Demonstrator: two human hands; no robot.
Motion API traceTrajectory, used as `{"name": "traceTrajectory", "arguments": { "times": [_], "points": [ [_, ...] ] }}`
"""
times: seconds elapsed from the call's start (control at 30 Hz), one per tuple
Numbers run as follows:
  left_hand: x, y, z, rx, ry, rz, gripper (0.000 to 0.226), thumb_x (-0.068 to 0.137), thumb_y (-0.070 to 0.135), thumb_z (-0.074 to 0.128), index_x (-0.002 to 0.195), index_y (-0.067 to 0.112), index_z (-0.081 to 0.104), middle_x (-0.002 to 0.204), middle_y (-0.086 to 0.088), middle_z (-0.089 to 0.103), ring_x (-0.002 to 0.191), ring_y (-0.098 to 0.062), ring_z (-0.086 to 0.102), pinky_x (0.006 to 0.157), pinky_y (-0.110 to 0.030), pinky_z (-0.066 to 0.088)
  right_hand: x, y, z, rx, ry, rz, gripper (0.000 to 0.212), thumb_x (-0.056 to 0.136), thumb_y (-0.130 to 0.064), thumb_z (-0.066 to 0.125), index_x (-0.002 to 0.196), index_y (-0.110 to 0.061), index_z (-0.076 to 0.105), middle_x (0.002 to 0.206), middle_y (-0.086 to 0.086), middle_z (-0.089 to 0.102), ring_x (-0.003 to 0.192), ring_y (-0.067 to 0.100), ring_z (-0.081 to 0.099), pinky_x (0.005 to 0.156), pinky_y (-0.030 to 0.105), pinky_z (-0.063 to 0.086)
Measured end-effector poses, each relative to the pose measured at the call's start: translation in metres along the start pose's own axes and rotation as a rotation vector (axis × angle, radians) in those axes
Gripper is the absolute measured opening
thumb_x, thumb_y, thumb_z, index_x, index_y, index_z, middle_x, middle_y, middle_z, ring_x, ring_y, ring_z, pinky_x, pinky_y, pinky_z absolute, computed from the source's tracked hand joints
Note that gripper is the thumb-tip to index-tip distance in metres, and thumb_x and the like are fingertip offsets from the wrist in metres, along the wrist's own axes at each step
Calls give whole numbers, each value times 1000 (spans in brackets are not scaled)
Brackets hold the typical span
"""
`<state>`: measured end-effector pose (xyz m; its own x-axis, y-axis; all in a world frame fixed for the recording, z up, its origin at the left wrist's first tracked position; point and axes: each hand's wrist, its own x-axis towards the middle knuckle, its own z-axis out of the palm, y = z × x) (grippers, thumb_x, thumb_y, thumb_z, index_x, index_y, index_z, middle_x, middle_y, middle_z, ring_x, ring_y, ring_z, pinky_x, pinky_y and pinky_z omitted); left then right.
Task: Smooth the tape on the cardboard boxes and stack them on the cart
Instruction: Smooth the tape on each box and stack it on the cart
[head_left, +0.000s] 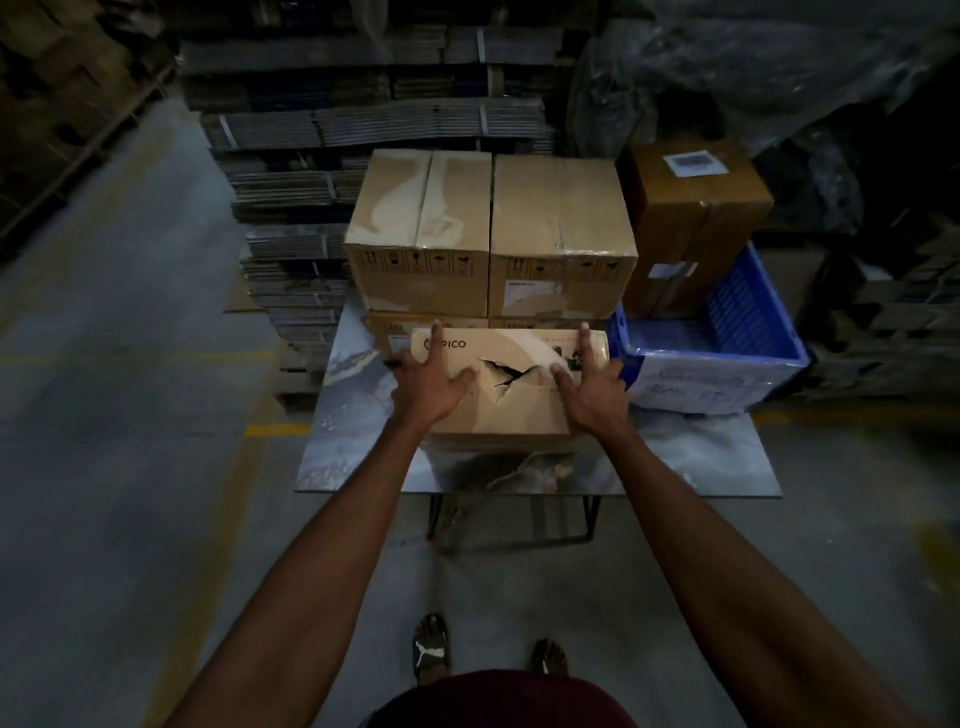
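Our feet (485, 649) in sandals stand on the floor before the cart (353, 415). At its right edge sits a blue crate (748, 306) holding a plastic-wrapped bundle (691, 379). Near the front edge lies a torn box (511, 400), touching the stacked boxes (488, 234) behind it. Our left hand (428, 382) and right hand (589, 387) press flat on its top, fingers spread and straight.

Lower boxes (384, 325) mostly hidden behind torn box (498, 395); crate label (691, 387) writing illegible.
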<state>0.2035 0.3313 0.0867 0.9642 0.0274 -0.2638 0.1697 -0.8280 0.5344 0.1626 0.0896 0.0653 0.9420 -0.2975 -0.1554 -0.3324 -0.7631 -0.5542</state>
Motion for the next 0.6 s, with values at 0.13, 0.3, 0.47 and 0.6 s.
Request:
{"name": "traceTrajectory", "arguments": {
  "times": [0.13,0.3,0.47,0.6],
  "points": [
    [3,0,6,85,-30,-21,87,92,71,45,157,43,-5,164,-22,-5,149,-47,9,115,-63,20,11,5,2,-102,-71,13,77,96,-76,29,156,-51,-13,161,26,12,140,54,30,110,64,34],
    [17,6,10,286,-9,96,75,98,69,29,160,35,2,165,-16,-16,151,-46,0,118,-66,10,25,-4,-3,-164,-125,39,78,98,-74,28,160,-44,-8,169,14,-12,150,51,7,117,65,18],
    [23,15,5,327,-12,135,76,94,63,48,157,26,26,167,-13,5,148,-52,8,118,-64,18,40,-1,4,-158,-19,-166,74,97,-63,50,159,-27,32,170,4,11,155,31,12,124,58,14],
    [27,24,22,240,18,48,83,88,67,54,156,26,29,168,-11,5,149,-51,3,113,-69,20,42,1,15,-129,31,-151,73,96,-61,54,158,-26,36,169,2,20,155,26,15,123,56,16]
  ]
}}
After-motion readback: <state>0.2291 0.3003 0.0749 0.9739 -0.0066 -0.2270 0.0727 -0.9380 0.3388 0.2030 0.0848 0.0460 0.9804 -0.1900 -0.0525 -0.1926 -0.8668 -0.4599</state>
